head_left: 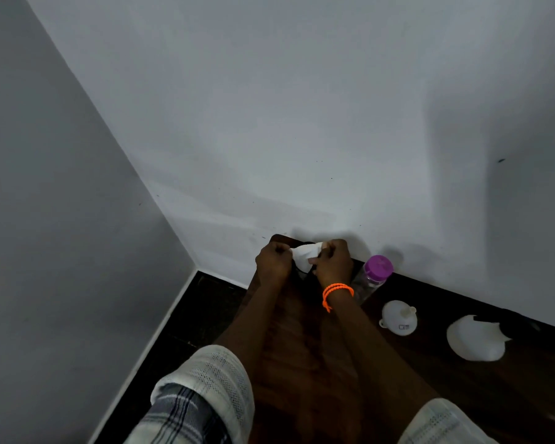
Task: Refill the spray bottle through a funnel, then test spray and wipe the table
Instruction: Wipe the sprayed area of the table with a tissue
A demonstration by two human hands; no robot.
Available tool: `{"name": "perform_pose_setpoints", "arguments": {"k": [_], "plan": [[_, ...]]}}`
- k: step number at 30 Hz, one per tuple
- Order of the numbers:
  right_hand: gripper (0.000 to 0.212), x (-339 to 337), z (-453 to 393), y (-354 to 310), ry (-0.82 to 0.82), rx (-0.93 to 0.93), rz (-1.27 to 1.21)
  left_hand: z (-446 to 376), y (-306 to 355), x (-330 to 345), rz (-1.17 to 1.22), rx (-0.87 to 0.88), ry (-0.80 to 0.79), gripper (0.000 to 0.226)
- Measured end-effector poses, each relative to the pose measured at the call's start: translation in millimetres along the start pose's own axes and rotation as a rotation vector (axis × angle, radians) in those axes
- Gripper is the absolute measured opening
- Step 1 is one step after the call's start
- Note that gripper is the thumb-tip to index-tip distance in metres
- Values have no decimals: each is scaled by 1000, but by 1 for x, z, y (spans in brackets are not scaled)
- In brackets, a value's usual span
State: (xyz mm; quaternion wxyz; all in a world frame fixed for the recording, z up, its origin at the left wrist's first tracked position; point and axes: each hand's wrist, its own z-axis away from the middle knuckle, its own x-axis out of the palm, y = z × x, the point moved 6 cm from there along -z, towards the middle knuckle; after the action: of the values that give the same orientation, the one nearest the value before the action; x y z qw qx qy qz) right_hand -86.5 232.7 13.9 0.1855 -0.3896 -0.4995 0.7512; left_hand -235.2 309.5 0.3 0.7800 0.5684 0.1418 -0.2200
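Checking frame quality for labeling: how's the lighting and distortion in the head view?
Head view: dim; dark table swallows detail near the hands; soft shadows on the wall behind the purple-capped bottle; wide-angle bends the wall corner; white funnel readable, slightly soft.

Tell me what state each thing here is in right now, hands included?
Left hand: fingers curled, gripping the white cloth.
Right hand: fingers curled, pinching the same cloth.
White cloth: bunched, held between both hands above the table's far end.
Purple-capped bottle: capped, standing by the wall.
Funnel: lying on the table, not in any bottle.
Second white cloth: lying loose on the table.
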Motion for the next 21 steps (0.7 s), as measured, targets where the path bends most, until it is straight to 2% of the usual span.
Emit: {"name": "perform_pose_setpoints", "arguments": {"k": [3, 5, 13, 18, 20, 21], "plan": [[13, -2, -1, -3, 13, -6, 28, -2, -3, 1, -21, 10, -12, 18], [9, -9, 1, -7, 81, -15, 37, -3, -5, 2, -29, 20, -9, 20], [20, -33, 26, -42, 261, -116, -220, -1, -5, 0, 33, -42, 10, 23], [17, -24, 52, -22, 70, -53, -415, 20, -29, -3, 154, -173, 65, 35], [21, -15, 63, -3, -19, 33, -456, 28, -52, 4, 196, -236, -6, 48], [23, -10, 67, 7, -64, 79, -479, 35, -65, 10, 258, -322, -85, 53]]}}
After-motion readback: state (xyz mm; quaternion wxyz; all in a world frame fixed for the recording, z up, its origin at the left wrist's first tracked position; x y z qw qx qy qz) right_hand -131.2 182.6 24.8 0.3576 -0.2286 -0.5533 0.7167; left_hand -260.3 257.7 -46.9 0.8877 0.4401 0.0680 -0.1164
